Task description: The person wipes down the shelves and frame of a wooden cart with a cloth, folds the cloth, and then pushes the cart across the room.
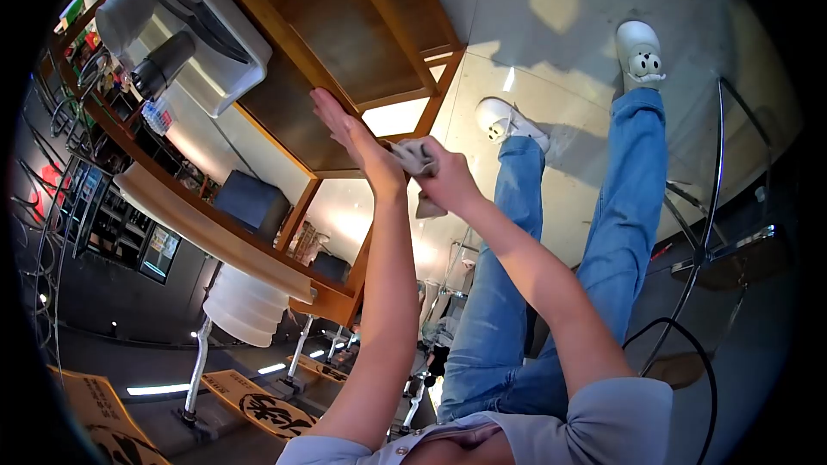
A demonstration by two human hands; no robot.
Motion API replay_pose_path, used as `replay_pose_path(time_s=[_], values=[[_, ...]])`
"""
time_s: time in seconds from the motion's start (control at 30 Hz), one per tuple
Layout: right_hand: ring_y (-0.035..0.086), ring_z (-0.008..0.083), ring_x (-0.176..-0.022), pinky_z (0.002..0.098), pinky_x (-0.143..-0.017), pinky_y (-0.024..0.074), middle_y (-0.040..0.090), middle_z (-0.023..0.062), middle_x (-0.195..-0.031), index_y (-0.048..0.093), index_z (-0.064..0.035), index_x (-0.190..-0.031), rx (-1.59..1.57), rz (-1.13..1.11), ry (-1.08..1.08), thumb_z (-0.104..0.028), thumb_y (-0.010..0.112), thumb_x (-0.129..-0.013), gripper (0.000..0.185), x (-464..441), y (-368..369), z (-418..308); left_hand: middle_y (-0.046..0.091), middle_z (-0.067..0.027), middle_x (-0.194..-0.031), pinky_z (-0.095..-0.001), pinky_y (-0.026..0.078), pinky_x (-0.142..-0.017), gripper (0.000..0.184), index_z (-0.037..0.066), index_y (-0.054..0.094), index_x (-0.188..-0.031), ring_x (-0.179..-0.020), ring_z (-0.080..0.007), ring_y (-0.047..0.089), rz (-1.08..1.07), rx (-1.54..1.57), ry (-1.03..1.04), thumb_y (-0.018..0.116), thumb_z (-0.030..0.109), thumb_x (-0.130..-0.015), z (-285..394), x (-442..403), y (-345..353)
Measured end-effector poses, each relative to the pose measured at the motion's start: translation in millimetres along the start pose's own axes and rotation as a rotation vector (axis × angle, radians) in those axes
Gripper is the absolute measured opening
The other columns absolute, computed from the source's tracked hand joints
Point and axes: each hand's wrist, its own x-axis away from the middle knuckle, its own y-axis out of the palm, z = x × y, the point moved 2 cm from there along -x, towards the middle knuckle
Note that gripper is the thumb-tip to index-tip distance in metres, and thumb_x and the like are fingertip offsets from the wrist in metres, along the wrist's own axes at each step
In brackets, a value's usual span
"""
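My left hand (356,139) is stretched out flat, fingers straight and together, in front of a dark panel of the wooden cabinet (327,60). I cannot tell whether its fingertips touch the wood. Just beside its wrist, my right hand (450,179) is closed around a crumpled grey-beige cloth (415,157). The bunched cloth sits at the left wrist, and a loose end hangs below the right fist.
A white plastic tub (245,73) holding dark items stands at the upper left, near a dark grey cylinder (164,65). Metal chair legs (715,172) and a black cable (708,370) are on the right. Orange-brown signs (250,400) appear lower left.
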Motion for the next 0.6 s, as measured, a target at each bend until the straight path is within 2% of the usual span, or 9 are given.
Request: replay_pose_path(time_s=[0.07,0.2,0.27,0.33,0.37,0.4,0.47,0.53,0.6], values=[[0.060,0.0411,-0.088,0.0460,-0.078,0.0491,0.064,0.0214,-0.090,0.050,-0.0072,-0.103,0.108,-0.041,0.042,-0.007,0.064,-0.066,0.040,-10,-3,-2,0.003,-0.0090,-0.154,-0.0358,-0.003,-0.114,0.059,0.008,0.009,-0.147,-0.142,-0.0232,-0.004,-0.003,-0.047,-0.004,0.019,0.041,-0.100,0,1,-2],[0.061,0.0408,-0.086,0.0460,-0.074,0.0489,0.063,0.0219,-0.086,0.050,-0.0084,-0.106,0.394,0.142,0.121,-0.004,0.065,-0.067,0.043,-80,-17,36,0.001,-0.0085,-0.155,-0.0371,-0.003,-0.113,0.063,0.009,0.008,-0.147,-0.142,-0.0228,-0.004,0.000,-0.048,-0.032,0.020,0.046,-0.098,-2,-2,-1],[0.061,0.0398,-0.087,0.0456,-0.074,0.0490,0.062,0.0223,-0.087,0.051,-0.0086,-0.108,0.371,0.102,0.076,-0.004,0.064,-0.069,0.041,-105,-31,45,0.001,-0.0085,-0.155,-0.0378,-0.003,-0.113,0.065,0.009,0.008,-0.148,-0.142,-0.0227,-0.004,-0.005,-0.065,-0.051,0.020,0.048,-0.098,3,-4,2],[0.061,0.0385,-0.087,0.0445,-0.075,0.0496,0.063,0.0209,-0.087,0.052,-0.0087,-0.106,0.427,0.068,0.108,-0.005,0.065,-0.070,0.039,-100,-28,37,0.004,-0.0122,-0.154,-0.0493,-0.006,-0.110,0.073,0.009,0.007,-0.148,-0.142,-0.0306,-0.004,0.013,-0.089,-0.039,0.016,0.058,-0.094,5,-2,2],[0.062,0.0371,-0.087,0.0435,-0.075,0.0502,0.064,0.0196,-0.087,0.052,-0.0088,-0.105,0.485,0.035,0.130,-0.006,0.065,-0.071,0.037,-95,-29,30,0.004,-0.0128,-0.154,-0.0507,-0.006,-0.110,0.075,0.008,0.008,-0.147,-0.142,-0.0313,-0.003,0.024,-0.110,-0.047,0.015,0.060,-0.093,8,-1,3],[0.062,0.0373,-0.084,0.0430,-0.075,0.0504,0.065,0.0192,-0.085,0.052,-0.0091,-0.105,0.422,-0.018,0.148,-0.005,0.065,-0.071,0.037,-88,-29,24,0.004,-0.0128,-0.154,-0.0507,-0.006,-0.110,0.075,0.008,0.008,-0.147,-0.142,-0.0313,-0.003,0.033,-0.101,-0.047,0.015,0.060,-0.093,7,-2,5],[0.063,0.0372,-0.082,0.0433,-0.073,0.0503,0.065,0.0186,-0.083,0.053,-0.0087,-0.104,0.451,-0.084,0.143,-0.006,0.066,-0.071,0.036,-84,-29,15,0.003,-0.0106,-0.154,-0.0416,-0.003,-0.113,0.072,0.008,0.007,-0.147,-0.142,-0.0253,-0.002,0.053,-0.111,-0.047,0.020,0.057,-0.095,5,-1,5],[0.062,0.0373,-0.083,0.0432,-0.073,0.0505,0.064,0.0177,-0.080,0.055,-0.0076,-0.100,0.484,-0.101,0.093,-0.004,0.064,-0.072,0.030,-89,-30,8,0.003,-0.0111,-0.154,-0.0429,-0.003,-0.113,0.074,0.008,0.008,-0.147,-0.142,-0.0268,-0.003,0.066,-0.126,-0.045,0.019,0.059,-0.094,7,-1,8],[0.060,0.0361,-0.086,0.0418,-0.074,0.0509,0.064,0.0152,-0.082,0.057,-0.0072,-0.097,0.800,-0.136,-0.122,-0.002,0.060,-0.073,0.024,-101,-26,5,0.004,-0.0125,-0.154,-0.0431,-0.002,-0.112,0.075,0.007,0.008,-0.147,-0.142,-0.0274,-0.002,0.077,-0.185,-0.023,0.018,0.059,-0.094,7,0,9]])
